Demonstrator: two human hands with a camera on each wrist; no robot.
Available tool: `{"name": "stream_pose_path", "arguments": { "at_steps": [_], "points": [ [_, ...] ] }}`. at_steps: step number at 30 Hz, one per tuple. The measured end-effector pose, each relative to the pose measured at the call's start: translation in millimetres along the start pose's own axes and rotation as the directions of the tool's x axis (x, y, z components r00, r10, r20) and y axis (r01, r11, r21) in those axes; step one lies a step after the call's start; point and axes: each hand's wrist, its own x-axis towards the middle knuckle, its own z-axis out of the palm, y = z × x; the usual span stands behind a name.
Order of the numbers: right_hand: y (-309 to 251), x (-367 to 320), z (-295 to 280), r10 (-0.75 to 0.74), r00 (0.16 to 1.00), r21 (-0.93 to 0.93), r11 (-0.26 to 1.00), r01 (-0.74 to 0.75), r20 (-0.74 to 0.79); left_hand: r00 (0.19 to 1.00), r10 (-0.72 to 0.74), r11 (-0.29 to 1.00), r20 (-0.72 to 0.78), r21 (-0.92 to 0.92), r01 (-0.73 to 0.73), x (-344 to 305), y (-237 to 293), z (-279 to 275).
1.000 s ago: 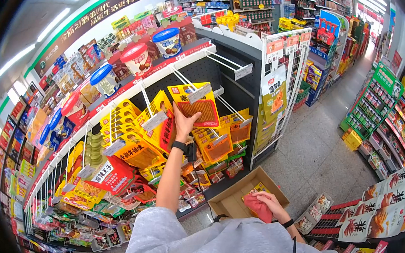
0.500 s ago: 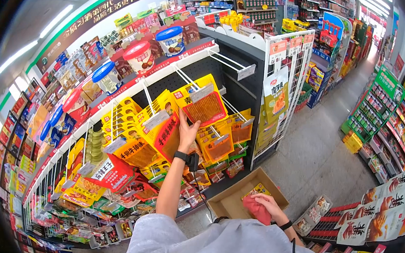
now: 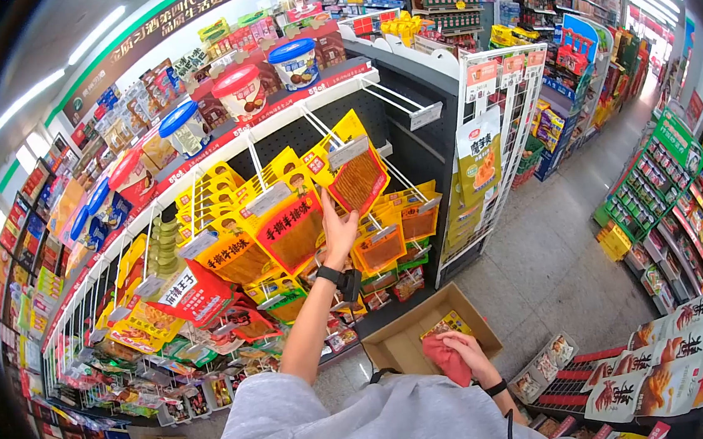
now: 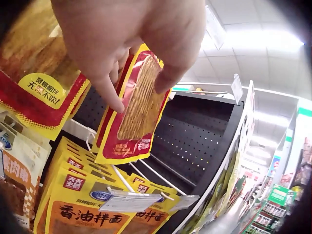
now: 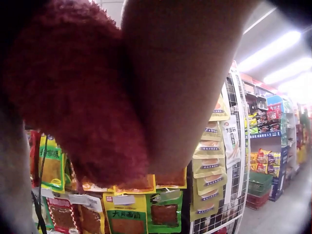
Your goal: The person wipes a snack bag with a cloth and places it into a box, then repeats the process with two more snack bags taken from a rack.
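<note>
My left hand (image 3: 341, 235) pinches the lower part of a yellow and red snack packet (image 3: 362, 178) at a display hook. In the left wrist view the thumb lies on the front of the packet (image 4: 141, 105) and the fingers at its left edge. Just left of that hand hang more yellow packets (image 3: 289, 225) with red-framed windows. My right hand (image 3: 474, 358) grips a red cloth (image 3: 445, 357) low down over an open cardboard box (image 3: 396, 343). Fluffy and dark in the right wrist view, the cloth (image 5: 73, 97) hides much of the scene.
Below the left hand hang smaller yellow packets (image 3: 378, 251). A white wire rack (image 3: 518, 121) with a pouch (image 3: 479, 154) stands at the shelf's right end. Tubs (image 3: 240, 94) line the shelf top. A yellow packet (image 3: 454, 324) lies in the box.
My left hand has shifted a little right and down, and its packet now tilts more. The packets beside it have come round to face forward. My right hand stays with the cloth.
</note>
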Motion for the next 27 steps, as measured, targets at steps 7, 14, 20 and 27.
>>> {"name": "stream_pose_path", "arguments": {
  "at_steps": [7, 14, 20, 27],
  "points": [
    [-2, -5, 2, -0.033, 0.999, -0.020, 0.999, 0.032, -0.020, 0.995, 0.077, 0.997, 0.055, -0.026, -0.076, -8, 13, -7],
    [0, -3, 7, -0.029, 1.000, 0.017, 0.999, 0.030, -0.009, 0.979, 0.186, 0.954, -0.087, 0.255, -0.159, 6, 23, -6],
    [-3, -7, 10, -0.007, 1.000, 0.026, 1.000, 0.008, -0.023, 0.938, 0.265, 0.911, -0.224, 0.377, -0.168, 20, 17, -2],
    [4, -11, 5, -0.001, 0.999, 0.094, 0.996, 0.004, -0.036, 0.939, 0.228, 0.925, -0.259, 0.358, -0.126, 18, 9, 1]
  ]
}}
